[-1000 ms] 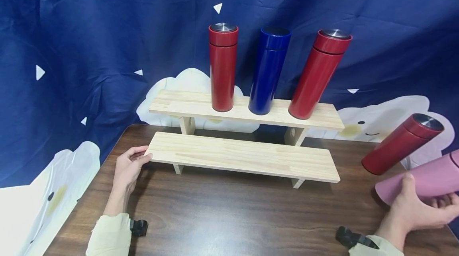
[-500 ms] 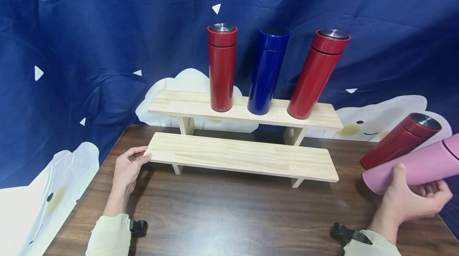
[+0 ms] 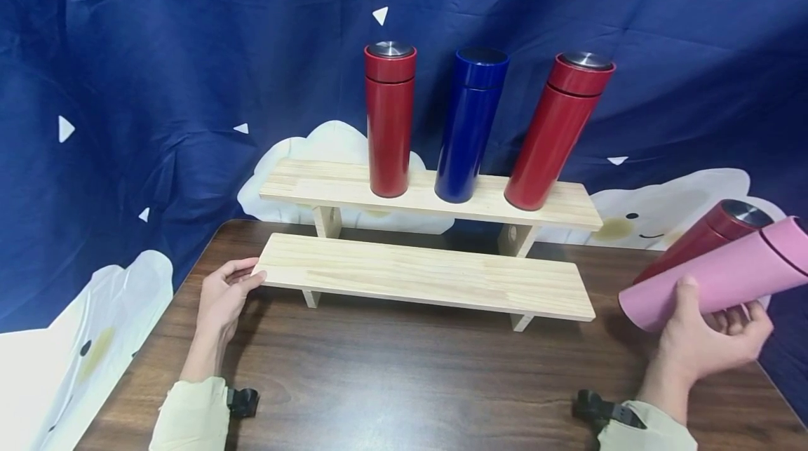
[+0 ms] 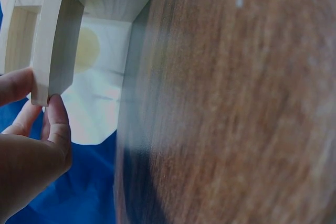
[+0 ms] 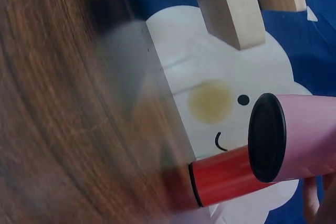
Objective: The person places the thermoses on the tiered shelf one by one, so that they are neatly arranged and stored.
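Observation:
My left hand (image 3: 221,297) pinches the left end of the lower board of a two-tier wooden shelf (image 3: 423,272). In the left wrist view, thumb and fingers lie on opposite faces of the board (image 4: 44,51). At the right, my right hand (image 3: 710,342) grips a pink thermos flask (image 3: 713,279), tilted with its lid end to the right. Its black base (image 5: 268,137) shows in the right wrist view, off the table. Behind it a red thermos flask (image 3: 684,247) stands on the table, partly covered by the pink one.
On the upper board stand a red flask (image 3: 390,128), a blue flask (image 3: 468,135) and another red flask (image 3: 555,139), spaced apart. The brown table (image 3: 404,388) extends in front of the shelf. A blue cloth (image 3: 189,51) with white clouds hangs behind.
My right hand has carried the pink flask left and slightly up, so that it now overlaps the standing red flask. The left hand keeps its hold on the shelf.

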`<state>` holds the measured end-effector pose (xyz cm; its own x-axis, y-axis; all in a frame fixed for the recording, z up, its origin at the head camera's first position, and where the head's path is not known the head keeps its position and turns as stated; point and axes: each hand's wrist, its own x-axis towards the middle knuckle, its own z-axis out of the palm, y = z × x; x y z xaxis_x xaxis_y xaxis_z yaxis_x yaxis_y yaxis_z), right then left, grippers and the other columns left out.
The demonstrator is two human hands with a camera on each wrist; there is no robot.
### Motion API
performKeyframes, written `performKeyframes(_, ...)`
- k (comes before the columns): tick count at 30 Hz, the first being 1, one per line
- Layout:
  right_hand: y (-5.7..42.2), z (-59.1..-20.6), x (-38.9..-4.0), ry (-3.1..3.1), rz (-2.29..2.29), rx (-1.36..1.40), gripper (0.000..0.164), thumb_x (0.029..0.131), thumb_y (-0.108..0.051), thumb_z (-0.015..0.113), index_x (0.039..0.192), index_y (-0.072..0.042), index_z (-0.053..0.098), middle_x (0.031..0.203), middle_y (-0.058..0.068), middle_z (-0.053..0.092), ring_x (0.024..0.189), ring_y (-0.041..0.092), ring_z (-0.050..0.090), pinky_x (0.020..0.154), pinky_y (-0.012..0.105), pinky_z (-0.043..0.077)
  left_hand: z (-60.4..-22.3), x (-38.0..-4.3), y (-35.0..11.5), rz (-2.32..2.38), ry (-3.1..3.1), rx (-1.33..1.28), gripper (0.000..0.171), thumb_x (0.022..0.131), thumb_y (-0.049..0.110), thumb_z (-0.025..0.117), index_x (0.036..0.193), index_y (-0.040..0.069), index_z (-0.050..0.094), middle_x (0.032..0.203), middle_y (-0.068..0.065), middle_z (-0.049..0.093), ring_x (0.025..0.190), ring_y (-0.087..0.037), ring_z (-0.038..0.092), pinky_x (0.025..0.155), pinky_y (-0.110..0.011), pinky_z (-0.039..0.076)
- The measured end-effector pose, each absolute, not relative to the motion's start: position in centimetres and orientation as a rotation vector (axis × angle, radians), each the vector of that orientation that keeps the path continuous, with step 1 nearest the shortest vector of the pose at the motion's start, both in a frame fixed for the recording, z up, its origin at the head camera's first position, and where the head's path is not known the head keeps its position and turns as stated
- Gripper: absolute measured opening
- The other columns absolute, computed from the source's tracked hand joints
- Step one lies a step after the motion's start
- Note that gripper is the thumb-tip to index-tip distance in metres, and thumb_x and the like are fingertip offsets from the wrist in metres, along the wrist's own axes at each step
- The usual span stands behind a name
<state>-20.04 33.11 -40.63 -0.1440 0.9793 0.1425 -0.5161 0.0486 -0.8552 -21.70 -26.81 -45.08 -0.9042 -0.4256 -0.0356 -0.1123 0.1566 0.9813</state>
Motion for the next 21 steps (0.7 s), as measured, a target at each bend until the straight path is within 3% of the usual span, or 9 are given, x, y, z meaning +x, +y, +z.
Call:
performKeyframes(9, 31.3, -39.7, -20.3, -0.966, 1.464, -0.541, 0.05, 0.06, 0.009, 0.084, 0.106, -0.002, 0.069, 0.103, 0.016, 0.069, 0.093, 0.021, 0.064, 0.081, 0.029, 0.05, -45.2, -21.7, -26.8, -1.817, -2.183, 0.521, 0.039, 0.089, 0.0, 0.073, 0.127, -0.008, 0.064, 0.104, -0.003, 0.067, 0.088, -0.003, 0.059, 0.076, -0.013, 0.05)
performKeyframes(21, 29.9, -39.4, -20.9, -1.062, 1.452, -0.513, 0.048, 0.062, 0.006, 0.085, 0.107, -0.004, 0.072, 0.101, 0.012, 0.068, 0.091, 0.019, 0.063, 0.082, 0.028, 0.049, -45.1, -21.7, -26.8, -1.823, -2.189, 0.518, 0.041, 0.089, 0.0, 0.074, 0.127, -0.01, 0.062, 0.101, -0.003, 0.067, 0.087, -0.003, 0.059, 0.075, -0.013, 0.05)
